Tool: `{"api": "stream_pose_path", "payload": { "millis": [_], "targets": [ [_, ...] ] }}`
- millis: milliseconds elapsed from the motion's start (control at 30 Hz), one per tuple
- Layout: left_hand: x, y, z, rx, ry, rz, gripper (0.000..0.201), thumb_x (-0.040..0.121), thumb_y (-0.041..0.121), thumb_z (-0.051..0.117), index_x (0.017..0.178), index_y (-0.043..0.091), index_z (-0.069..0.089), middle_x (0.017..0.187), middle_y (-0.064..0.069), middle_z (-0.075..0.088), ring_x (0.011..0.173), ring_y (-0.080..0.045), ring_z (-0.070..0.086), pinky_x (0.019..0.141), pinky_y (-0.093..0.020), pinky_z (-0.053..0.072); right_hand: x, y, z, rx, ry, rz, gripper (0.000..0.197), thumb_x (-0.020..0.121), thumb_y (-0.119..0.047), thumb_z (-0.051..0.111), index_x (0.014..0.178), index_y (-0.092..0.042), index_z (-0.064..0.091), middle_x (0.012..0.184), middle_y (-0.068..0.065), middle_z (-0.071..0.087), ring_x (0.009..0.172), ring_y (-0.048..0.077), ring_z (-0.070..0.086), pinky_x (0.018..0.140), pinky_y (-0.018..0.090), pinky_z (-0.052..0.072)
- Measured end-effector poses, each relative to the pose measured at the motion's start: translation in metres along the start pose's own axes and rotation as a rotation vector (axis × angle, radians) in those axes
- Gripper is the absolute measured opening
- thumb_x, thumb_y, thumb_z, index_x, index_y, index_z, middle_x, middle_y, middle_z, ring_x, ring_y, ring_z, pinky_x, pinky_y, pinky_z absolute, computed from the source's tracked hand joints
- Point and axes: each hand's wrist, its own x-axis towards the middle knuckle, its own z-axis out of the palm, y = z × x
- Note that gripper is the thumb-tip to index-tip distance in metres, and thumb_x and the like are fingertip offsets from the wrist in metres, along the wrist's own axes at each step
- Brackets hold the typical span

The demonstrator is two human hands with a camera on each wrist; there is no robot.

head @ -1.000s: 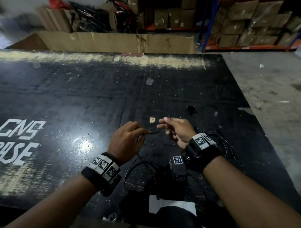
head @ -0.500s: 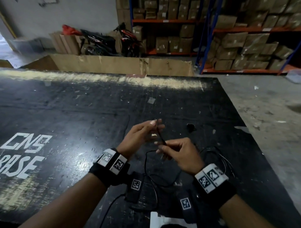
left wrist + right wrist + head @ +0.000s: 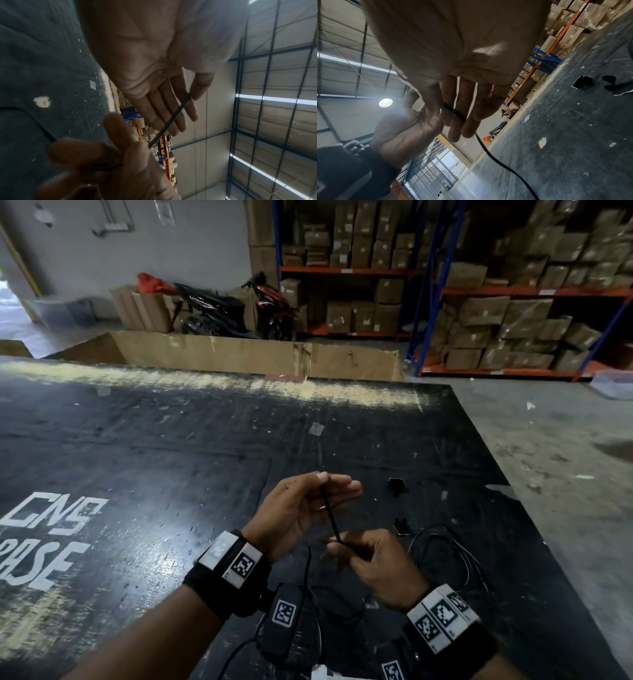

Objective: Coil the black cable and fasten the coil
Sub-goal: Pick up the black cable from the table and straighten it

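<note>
Black cable (image 3: pixel 330 518), pinched between left hand (image 3: pixel 301 508), right hand (image 3: pixel 373 566)

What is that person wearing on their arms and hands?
The hands are bare, with no gloves, and no sleeves show on the forearms. Each wrist has a thick black band: the left wristband and the right wristband. Both carry white blocks printed with black square pixel-pattern markers. Small black units with the same kind of marker hang under each wrist.
</note>
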Motion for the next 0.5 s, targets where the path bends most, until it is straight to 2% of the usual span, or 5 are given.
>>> {"api": "stream_pose_path", "payload": {
  "millis": [133, 233, 300, 367, 500],
  "targets": [
    [0.001, 0.006, 0.004, -0.100, 0.023, 0.026, 0.035, 0.098, 0.015, 0.046, 0.118, -0.004, 0.069, 0.126, -0.029, 0.071, 0.124, -0.037, 0.067, 0.105, -0.045, 0.054, -0.002, 0.001, 0.000, -0.107, -0.003, -0.018, 0.016, 0.093, -0.035, 0.068, 0.095, -0.030, 0.083, 0.099, -0.004, 0.073, 0.091, 0.008, 0.070, 0.086, 0.028, 0.056],
    [-0.001, 0.009, 0.008, -0.075, -0.003, 0.022, 0.031, 0.098, 0.019, 0.050, 0.105, -0.002, 0.071, 0.122, -0.027, 0.073, 0.124, -0.039, 0.066, 0.107, -0.047, 0.053, -0.002, -0.003, 0.001, -0.058, -0.018, 0.028, 0.019, 0.094, -0.032, 0.069, 0.087, -0.024, 0.084, 0.100, -0.007, 0.072, 0.099, 0.006, 0.070, 0.096, 0.031, 0.054],
    [-0.003, 0.012, 0.011, -0.058, -0.016, 0.024, 0.030, 0.098, 0.023, 0.051, 0.100, 0.001, 0.072, 0.120, -0.027, 0.074, 0.123, -0.039, 0.067, 0.106, -0.049, 0.053, -0.001, -0.009, 0.002, -0.013, -0.024, 0.032, 0.021, 0.095, -0.029, 0.067, 0.089, -0.018, 0.084, 0.092, -0.009, 0.077, 0.095, 0.003, 0.072, 0.094, 0.027, 0.052],
    [-0.003, 0.018, 0.011, -0.089, -0.031, 0.028, 0.033, 0.099, 0.025, 0.050, 0.103, 0.002, 0.074, 0.119, -0.026, 0.075, 0.122, -0.039, 0.068, 0.104, -0.049, 0.055, -0.001, -0.013, 0.003, 0.048, -0.032, 0.011, 0.025, 0.097, -0.030, 0.064, 0.092, -0.015, 0.082, 0.082, -0.001, 0.080, 0.088, 0.008, 0.075, 0.092, 0.027, 0.055],
    [-0.002, 0.044, 0.009, -0.223, -0.076, 0.103, 0.038, 0.100, 0.028, 0.047, 0.108, 0.005, 0.076, 0.115, -0.020, 0.078, 0.118, -0.034, 0.071, 0.104, -0.058, 0.053, -0.001, -0.010, 0.003, 0.116, -0.046, -0.088, 0.032, 0.102, -0.024, 0.054, 0.100, -0.003, 0.079, 0.065, 0.010, 0.071, 0.066, 0.017, 0.068, 0.075, 0.027, 0.054]
  ]
}}
